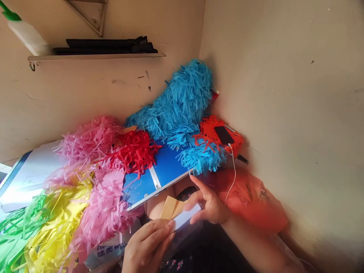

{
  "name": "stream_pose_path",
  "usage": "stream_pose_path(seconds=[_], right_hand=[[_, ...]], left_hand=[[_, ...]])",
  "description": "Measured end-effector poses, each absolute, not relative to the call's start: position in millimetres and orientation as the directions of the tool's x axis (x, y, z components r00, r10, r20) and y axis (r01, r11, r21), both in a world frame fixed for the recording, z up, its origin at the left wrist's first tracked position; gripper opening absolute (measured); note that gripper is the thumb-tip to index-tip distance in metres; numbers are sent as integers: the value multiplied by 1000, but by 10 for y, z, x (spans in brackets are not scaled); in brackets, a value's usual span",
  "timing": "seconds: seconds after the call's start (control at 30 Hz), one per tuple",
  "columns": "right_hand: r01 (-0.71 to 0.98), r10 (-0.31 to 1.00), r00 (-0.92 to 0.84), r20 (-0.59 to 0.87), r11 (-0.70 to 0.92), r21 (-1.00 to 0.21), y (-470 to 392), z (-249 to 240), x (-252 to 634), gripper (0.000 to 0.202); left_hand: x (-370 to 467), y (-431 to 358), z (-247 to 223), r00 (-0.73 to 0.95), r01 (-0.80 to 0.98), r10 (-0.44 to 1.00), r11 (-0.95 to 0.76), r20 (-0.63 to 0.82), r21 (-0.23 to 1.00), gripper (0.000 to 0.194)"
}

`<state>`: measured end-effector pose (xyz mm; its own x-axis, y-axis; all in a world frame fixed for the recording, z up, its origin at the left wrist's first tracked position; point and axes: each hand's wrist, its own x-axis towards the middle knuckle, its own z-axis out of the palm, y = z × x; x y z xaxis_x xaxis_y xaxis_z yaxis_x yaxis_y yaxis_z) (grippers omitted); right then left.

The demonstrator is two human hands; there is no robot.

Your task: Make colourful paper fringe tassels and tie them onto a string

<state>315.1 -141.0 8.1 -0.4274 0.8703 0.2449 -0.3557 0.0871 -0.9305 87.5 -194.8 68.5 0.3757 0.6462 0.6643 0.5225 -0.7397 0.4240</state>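
Note:
My left hand point(150, 240) is closed on one end of a folded white paper strip point(184, 218), pinching it between thumb and fingers above my lap. At the strip's other end is my right hand point(210, 204), its index finger stretched out and the thumb apart from the other fingers. The paper's end lies between that thumb and a bent finger; whether they press on it is hard to see. Just beyond the strip are folded tan paper pieces point(169, 206), partly hidden by it. What supports them does not show.
A blue table point(167, 163) bears pink point(91, 140), red point(136, 149), yellow point(62, 216), green point(19, 231) and light-blue fringe point(182, 98). A phone point(223, 135) with a white cable rests on orange fringe point(209, 127). An orange bag point(247, 201) is at the right, by the wall.

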Motion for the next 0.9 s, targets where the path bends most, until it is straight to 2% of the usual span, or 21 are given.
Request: stream_pose_path(seconds=[0.1, 0.3, 0.53, 0.7, 0.9], right_hand=[[-408, 842, -490, 227, 9, -913, -1362, 77, 3195, 111], [-420, 864, -465, 193, -23, -907, -1355, 68, 3230, 110], [-411, 873, -442, 203, 4, -912, -1384, 44, 3255, 105], [-385, 879, -432, 204, 24, -923, -1381, 33, 3273, 103], [-446, 885, -414, 211, 5, -895, -1366, 13, 3239, 102]], left_hand=[[855, -1923, 662, 407, 523, 650, -742, 642, 420, 16], [835, -1908, 612, 422, 570, 640, -738, 643, 361, 20], [883, -1931, 608, 435, 612, 630, -731, 643, 302, 26], [899, -1960, 561, 395, 622, 648, -710, 651, 329, 16], [894, -1938, 545, 425, 601, 630, -733, 650, 318, 18]])
